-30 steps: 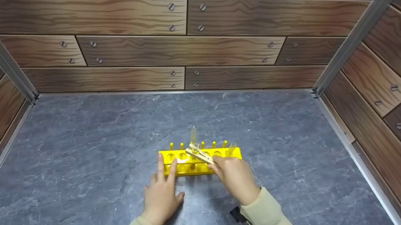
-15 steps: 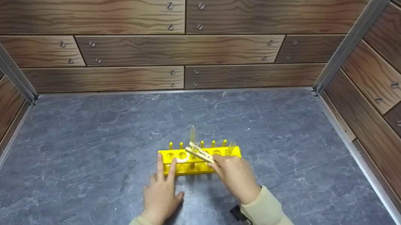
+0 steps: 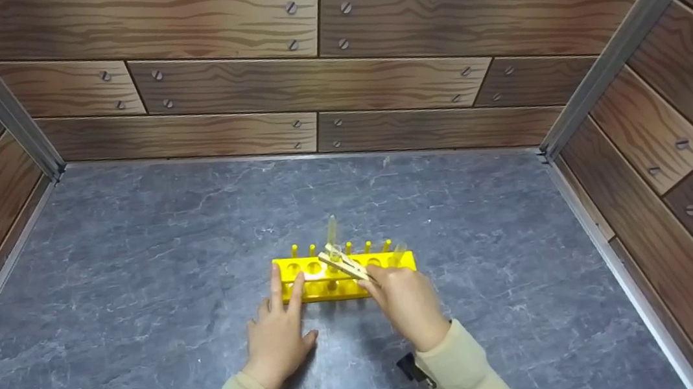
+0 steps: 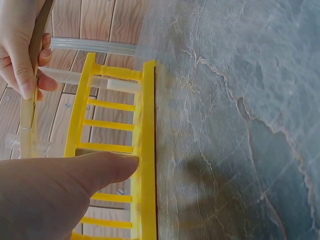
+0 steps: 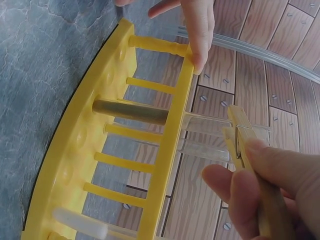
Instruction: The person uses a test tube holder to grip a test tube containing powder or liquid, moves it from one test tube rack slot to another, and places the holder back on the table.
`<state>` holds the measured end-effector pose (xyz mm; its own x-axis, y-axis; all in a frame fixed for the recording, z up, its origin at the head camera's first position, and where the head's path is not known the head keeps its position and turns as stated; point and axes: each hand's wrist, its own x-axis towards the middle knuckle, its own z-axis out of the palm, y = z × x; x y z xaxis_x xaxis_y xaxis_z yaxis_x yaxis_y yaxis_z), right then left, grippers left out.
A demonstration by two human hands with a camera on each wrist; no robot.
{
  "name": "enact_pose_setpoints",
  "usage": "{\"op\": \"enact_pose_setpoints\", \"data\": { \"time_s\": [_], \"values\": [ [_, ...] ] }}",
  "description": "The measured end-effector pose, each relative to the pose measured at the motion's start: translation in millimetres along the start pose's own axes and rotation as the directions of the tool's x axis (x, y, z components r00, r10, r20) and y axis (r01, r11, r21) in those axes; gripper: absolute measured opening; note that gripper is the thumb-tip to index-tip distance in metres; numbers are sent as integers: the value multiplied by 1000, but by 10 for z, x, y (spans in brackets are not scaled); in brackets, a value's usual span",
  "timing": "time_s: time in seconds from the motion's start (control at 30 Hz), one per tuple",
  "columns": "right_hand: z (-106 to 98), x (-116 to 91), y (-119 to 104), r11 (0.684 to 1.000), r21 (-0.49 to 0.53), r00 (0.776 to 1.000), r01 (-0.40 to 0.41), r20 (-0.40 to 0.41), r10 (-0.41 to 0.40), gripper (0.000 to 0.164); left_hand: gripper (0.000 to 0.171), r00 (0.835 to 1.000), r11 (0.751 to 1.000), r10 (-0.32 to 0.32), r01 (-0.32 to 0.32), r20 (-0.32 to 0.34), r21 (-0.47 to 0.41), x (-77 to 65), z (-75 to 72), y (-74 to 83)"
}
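A yellow test tube rack point(image 5: 172, 120) stands in front of me. My left hand point(image 3: 278, 342) has straight fingers on the rack's left end; in the left wrist view its thumb point(image 4: 110, 167) lies along the front. My right hand point(image 3: 411, 308) grips a wooden test tube holder point(image 5: 245, 135). The holder's jaws overlap the upper part of a test tube with dark brownish contents point(image 5: 130, 111), which stands in a middle hole. Just behind, an upright clear tube point(image 3: 332, 229) rises at the row of pegs. Another tube, with white contents point(image 5: 80, 223), sits at the right end.
The rack rests on a grey marbled tabletop point(image 3: 185, 271). Yellow pegs point(image 3: 295, 251) stick up along its rear edge. Wood-patterned panels point(image 3: 230, 90) with metal edge strips close off the back and both sides.
Only the head view drifts very slightly. Both hands, the test tube holder and the rack keep the same places relative to each other.
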<state>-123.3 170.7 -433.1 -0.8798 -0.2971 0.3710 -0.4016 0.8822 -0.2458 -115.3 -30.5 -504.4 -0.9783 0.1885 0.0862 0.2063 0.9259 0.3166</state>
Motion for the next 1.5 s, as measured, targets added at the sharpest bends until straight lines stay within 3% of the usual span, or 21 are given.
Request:
{"op": "enact_pose_setpoints", "data": {
  "time_s": [0.33, 0.6, 1.33, 1.5],
  "values": [
    [-18, -1, -7, 1000, 0, 1000, -6, 8, 6, 21, 98, 1000, 1000, -1, 2, 8, -23, -7, -16, 15],
    [-27, -8, -13, 1000, -27, 1000, -3, -5, 3, 19, 98, 1000, 1000, 6, -6, -7, 12, -9, -2, 4],
    [-47, 0, -6, 1000, 10, 1000, 12, -26, -12, 18, 98, 1000, 1000, -5, 5, 14, -21, 2, 1, 16],
    [-53, 7, -13, 1000, 15, 1000, 12, -24, -12, 18, 98, 1000, 1000, 7, -7, -20, 5, 0, 16, 5]
  ]
}}
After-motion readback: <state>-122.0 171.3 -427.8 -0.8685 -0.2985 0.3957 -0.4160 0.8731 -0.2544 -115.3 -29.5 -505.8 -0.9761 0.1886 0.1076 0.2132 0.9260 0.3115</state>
